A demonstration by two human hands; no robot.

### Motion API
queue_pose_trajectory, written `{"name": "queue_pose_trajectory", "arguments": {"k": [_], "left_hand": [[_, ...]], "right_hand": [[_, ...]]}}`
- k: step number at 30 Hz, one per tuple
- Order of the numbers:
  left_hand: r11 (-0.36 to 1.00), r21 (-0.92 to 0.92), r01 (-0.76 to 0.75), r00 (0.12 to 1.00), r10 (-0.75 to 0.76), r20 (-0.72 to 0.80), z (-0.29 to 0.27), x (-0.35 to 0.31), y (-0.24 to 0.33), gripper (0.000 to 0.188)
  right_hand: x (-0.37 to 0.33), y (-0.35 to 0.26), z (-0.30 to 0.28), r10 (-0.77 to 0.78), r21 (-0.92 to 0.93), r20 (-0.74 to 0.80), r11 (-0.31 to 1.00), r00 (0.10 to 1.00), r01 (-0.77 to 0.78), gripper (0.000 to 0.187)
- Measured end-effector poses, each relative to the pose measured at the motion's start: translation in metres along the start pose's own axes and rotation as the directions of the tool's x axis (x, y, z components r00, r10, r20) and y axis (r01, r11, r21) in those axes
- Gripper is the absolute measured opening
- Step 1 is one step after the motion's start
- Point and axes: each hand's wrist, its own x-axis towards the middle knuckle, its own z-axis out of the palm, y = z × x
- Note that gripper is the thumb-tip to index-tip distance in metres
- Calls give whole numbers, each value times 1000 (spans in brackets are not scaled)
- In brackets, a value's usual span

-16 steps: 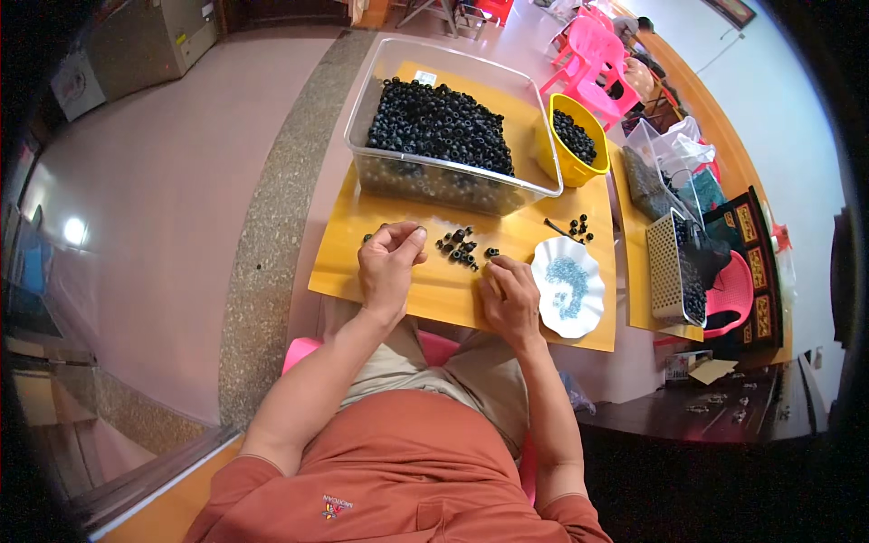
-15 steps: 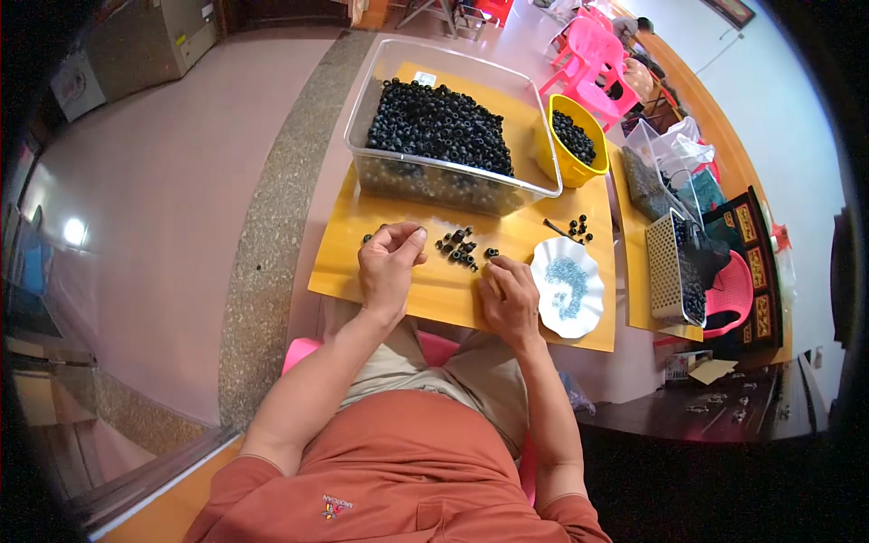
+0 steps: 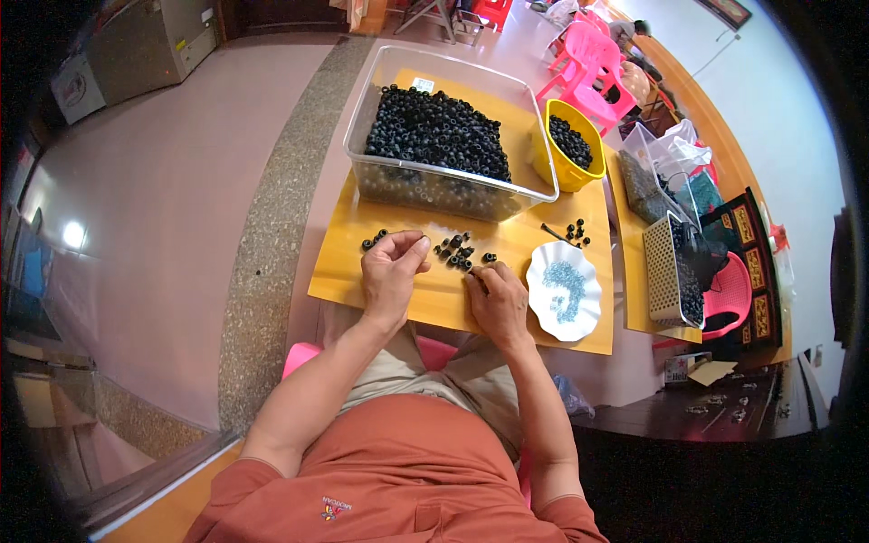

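Note:
Over the yellow tabletop (image 3: pixel 434 294), my left hand (image 3: pixel 391 279) is closed, thumb pressed to the forefinger. A speck of something dark shows at its fingertips, too small to name. My right hand (image 3: pixel 500 306) is also closed, its fingertips down at the near edge of a loose pile of small black ring-like parts (image 3: pixel 453 250). Whatever it pinches is hidden. Beyond my left hand lie a few more black parts (image 3: pixel 368 243). A scalloped white dish (image 3: pixel 587 317) holding small pale-blue pieces (image 3: pixel 565 285) stands just right of my right hand.
A clear plastic bin (image 3: pixel 398 185) full of black parts stands at the back, beside a yellow tub (image 3: pixel 579 176) of similar parts. Several black parts (image 3: pixel 577 233) lie beyond the dish. To the right are a beige basket (image 3: pixel 663 276) and pink chairs (image 3: pixel 588 59).
My right hand has moved left, toward the pile and away from the dish. My left hand has shifted slightly nearer to me, showing more of the black parts behind it.

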Motion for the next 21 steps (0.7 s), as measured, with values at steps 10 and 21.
{"name": "queue_pose_trajectory", "arguments": {"k": [10, 21], "left_hand": [[1000, 0, 8, 999, -8, 52, 1, -3, -6, 16], [999, 42, 25, 994, -29, 106, 4, -10, -8, 14]], "right_hand": [[-3, 3, -3, -46, -34, 20, 998, 999, 46, 9], [-7, 6, -11, -108, 36, 50, 994, 993, 106, 12]]}}
